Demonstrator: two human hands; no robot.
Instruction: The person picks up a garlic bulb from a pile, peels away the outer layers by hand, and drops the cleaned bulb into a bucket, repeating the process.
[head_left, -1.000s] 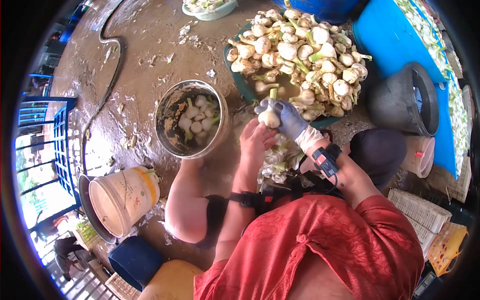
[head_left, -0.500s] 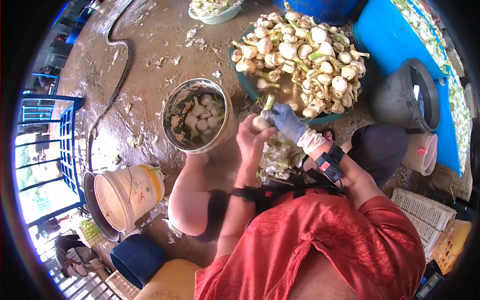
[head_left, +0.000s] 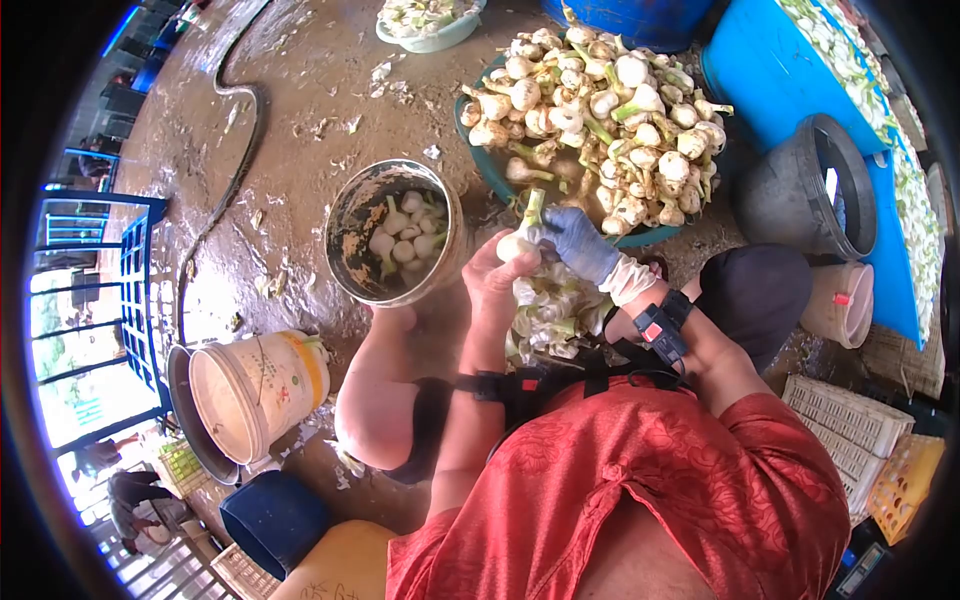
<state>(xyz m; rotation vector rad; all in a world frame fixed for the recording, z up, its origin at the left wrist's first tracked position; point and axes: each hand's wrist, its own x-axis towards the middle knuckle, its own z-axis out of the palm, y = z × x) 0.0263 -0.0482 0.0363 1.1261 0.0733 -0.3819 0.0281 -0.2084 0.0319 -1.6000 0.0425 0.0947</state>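
My left hand [head_left: 490,272], bare, is closed round a white garlic bulb [head_left: 512,246] whose green stem points up. Against the right side of the same bulb, the fingers of my right hand [head_left: 582,246], in a blue-grey glove, pinch at its skin; whether they also hold a small tool is hidden. Below both hands lies a heap of white garlic peels [head_left: 550,315]. To the left, a round bucket [head_left: 343,262] holds several clean white bulbs [head_left: 408,236]. Just beyond my hands, unpeeled garlic bulbs [head_left: 600,115] are piled in a wide green tub [head_left: 484,165].
A black bucket [head_left: 775,200] and a blue sheet-like bin [head_left: 765,70] stand at right. White pails [head_left: 235,395] lie tilted at left, near a blue rack [head_left: 140,290]. A hose [head_left: 250,140] crosses the wet floor [head_left: 310,80]. Another person [head_left: 135,500] is at far lower left.
Both hands have shifted slightly, the left one a little left and down with the garlic bulb. The bulb's stem now stands more upright, and more of the peel heap shows.
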